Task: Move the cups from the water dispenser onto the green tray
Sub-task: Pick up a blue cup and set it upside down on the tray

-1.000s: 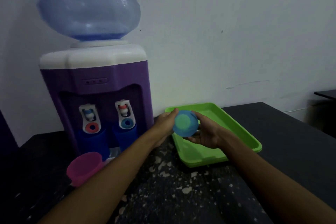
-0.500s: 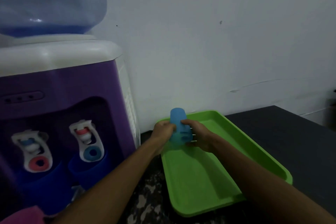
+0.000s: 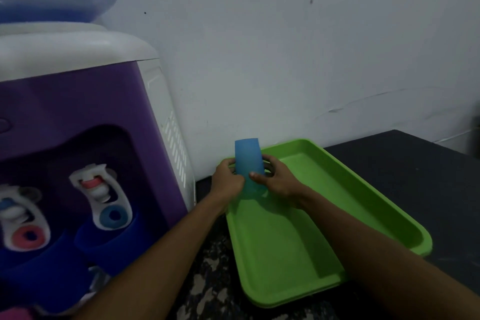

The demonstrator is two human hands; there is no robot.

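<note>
Head view: hands [image 3: 255, 181] grip blue cup [image 3: 248, 161]; purple dispenser [image 3: 85, 122] beside green tray [image 3: 368, 200].

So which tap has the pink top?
The right tap, nearest the hands. Its top is pink with a blue ring below; the left tap has a blue top and pink ring.
</note>
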